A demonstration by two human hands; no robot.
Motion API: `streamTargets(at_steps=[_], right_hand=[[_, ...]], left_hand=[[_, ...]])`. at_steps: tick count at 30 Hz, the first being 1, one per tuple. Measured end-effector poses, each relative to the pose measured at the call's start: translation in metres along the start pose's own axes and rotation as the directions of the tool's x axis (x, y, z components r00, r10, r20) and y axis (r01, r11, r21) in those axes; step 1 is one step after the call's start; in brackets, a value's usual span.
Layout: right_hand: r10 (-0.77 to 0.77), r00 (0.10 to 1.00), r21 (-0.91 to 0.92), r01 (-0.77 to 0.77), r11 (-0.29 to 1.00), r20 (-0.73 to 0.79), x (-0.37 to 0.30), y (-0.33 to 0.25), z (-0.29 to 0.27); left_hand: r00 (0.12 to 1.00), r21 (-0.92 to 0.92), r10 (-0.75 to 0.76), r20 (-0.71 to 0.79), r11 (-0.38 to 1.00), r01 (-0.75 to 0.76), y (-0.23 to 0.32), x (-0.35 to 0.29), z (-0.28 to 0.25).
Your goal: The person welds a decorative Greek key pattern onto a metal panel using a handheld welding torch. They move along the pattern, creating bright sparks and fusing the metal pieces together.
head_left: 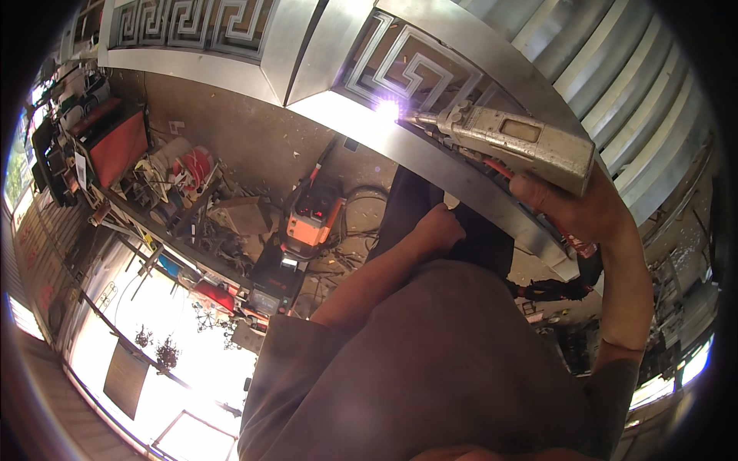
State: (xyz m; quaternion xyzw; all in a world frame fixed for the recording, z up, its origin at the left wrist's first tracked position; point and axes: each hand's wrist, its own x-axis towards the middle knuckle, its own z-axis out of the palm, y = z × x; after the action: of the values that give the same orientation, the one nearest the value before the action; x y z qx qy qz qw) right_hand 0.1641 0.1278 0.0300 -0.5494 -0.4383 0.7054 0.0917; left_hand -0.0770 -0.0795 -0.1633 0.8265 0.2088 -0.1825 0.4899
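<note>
Head view: the right hand (pixel 573 211) grasps the welding torch (pixel 530 142), whose long axis runs up-left to the glare (pixel 388 111) on the metal rail (pixel 477 184); the left hand (pixel 442 229) curls below, hold unclear.

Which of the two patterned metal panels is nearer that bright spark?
The right-hand panel: the spark glows at the metal frame along its lower edge, while the left-hand panel sits farther off.

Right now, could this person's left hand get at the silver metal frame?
Probably yes: the left hand shows against dark cloth, close to the silver metal frame in this view, and nothing visible blocks the gap, though depth is uncertain.
</note>
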Motion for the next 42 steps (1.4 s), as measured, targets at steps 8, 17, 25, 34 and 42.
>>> streamTargets(at_steps=[8, 17, 25, 34, 42], right_hand=[[0.02, 1.0, 0.005, -0.02, 1.0, 0.001, -0.002, 0.002, -0.004], [0.118, 0.993, 0.046, -0.117, 0.992, -0.022, -0.009, -0.014, -0.01], [0.069, 0.997, 0.062, -0.067, 0.996, -0.021, 0.004, -0.015, 0.002], [0.038, 0.999, 0.085, -0.038, 0.996, -0.007, 0.009, -0.013, 0.005], [-0.057, 0.997, 0.032, 0.059, 0.998, -0.047, 0.008, -0.008, 0.013]], left_hand=[[1.0, -0.031, -0.005, 0.015, 0.999, 0.005, 0.0, 0.003, 0.003], [0.996, 0.024, -0.023, 0.091, 1.0, 0.021, 0.005, 0.005, -0.004], [1.0, 0.011, -0.003, 0.015, 1.0, 0.003, 0.004, -0.001, -0.002], [1.0, -0.004, -0.011, 0.006, 1.0, 0.011, 0.004, -0.002, -0.003], [1.0, 0.008, -0.014, 0.028, 1.0, 0.013, 0.003, 0.0, 0.002]])
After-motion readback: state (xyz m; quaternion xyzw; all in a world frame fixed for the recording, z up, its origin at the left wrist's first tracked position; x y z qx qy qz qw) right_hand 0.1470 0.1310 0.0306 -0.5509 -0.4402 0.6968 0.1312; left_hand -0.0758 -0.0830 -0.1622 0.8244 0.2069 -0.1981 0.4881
